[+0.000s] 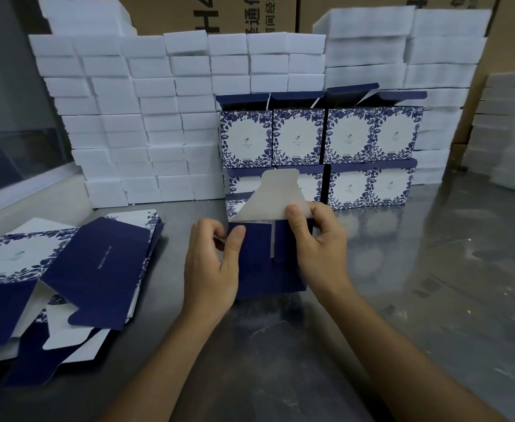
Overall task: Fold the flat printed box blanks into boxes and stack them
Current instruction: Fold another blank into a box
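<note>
The steel counter (432, 284) has its widest bare stretch on the right, from the near edge up toward the far right corner, and a narrower bare strip runs along the near edge under the forearms. The left side is taken by a loose, slanting pile of flat blanks (76, 269), navy panels uppermost with white undersides and a floral-bordered face showing at the far left; the pile lies well apart from the hands. Along the far edge a wall of white foam blocks (122, 123) closes off the back, with brown cartons (250, 13) behind it. In front of the foam stand the finished boxes (347, 138), two rows stacked, each face white with a blue leaf border, the top row's navy lids standing open. At the counter's middle, just in front of that stack, sits the half-folded box (265, 257): navy outside, grey-white inside, one rounded tuck flap (274, 196) raised toward the stack. The left hand (210, 269) pinches a small navy side flap between thumb and fingers. The right hand (317, 248) holds the raised flap's lower edge, thumb on the pale inner face, fingers curled behind.
</note>
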{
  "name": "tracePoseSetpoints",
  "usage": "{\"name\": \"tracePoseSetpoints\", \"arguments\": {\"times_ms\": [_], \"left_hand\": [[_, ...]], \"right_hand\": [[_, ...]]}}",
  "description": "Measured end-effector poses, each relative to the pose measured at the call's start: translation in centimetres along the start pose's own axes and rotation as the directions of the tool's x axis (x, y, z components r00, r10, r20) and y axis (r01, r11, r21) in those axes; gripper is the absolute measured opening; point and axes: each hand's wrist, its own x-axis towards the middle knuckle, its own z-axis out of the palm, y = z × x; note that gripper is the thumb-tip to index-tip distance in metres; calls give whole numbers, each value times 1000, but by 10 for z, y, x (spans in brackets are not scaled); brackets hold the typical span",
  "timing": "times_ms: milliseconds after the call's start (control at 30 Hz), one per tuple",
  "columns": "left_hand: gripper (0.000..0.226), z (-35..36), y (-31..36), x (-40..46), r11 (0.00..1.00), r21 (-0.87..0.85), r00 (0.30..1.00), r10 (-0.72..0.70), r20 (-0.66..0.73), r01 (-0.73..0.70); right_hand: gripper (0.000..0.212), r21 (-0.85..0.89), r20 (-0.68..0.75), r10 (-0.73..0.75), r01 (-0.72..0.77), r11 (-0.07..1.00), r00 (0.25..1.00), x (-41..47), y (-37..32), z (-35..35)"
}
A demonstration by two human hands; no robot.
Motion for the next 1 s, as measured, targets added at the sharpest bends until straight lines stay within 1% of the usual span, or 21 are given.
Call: {"name": "tracePoseSetpoints", "arguments": {"times_ms": [67, 133, 233, 433, 533, 733, 833, 933, 1000], "left_hand": [[38, -1, -1, 0, 993, 105, 998, 55, -2, -54], [36, -3, 0, 0, 976, 192, 994, 108, -12, -104], [35, -6, 1, -1, 958, 253, 990, 143, -16, -135], [34, -11, 1, 0, 914, 369, 985, 172, 18, -166], [32, -13, 0, 2, 907, 379, 982, 184, 28, -181], [33, -12, -3, 1, 910, 363, 980, 197, 41, -198], [35, -12, -5, 0, 913, 354, 979, 199, 53, -205], [35, -11, -8, -4, 908, 351, 973, 204, 110, -230], [37, -9, -7, -5, 896, 354, 963, 234, 134, -267]], "right_hand": [[15, -1, 15, 0, 0, 1000, 1000, -1, 0, 0], [13, 0, 18, 1, -1, 1000, 1000, -1, 0, 0], [13, 10, 20, 4, -5, 1000, 1000, -2, -1, 0], [19, 7, 44, -4, 4, 1000, 999, -3, -2, 2], [21, 5, 46, -14, 14, 1000, 999, -4, -3, 3], [16, 18, 34, -6, 6, 1000, 999, -4, 0, 3], [18, 12, 1, -3, 3, 1000, 1000, -3, 2, 3], [21, 46, -47, 41, -39, 998, 998, 0, 4, 0], [24, 101, -76, 94, -86, 991, 993, 2, 5, -2]]}}
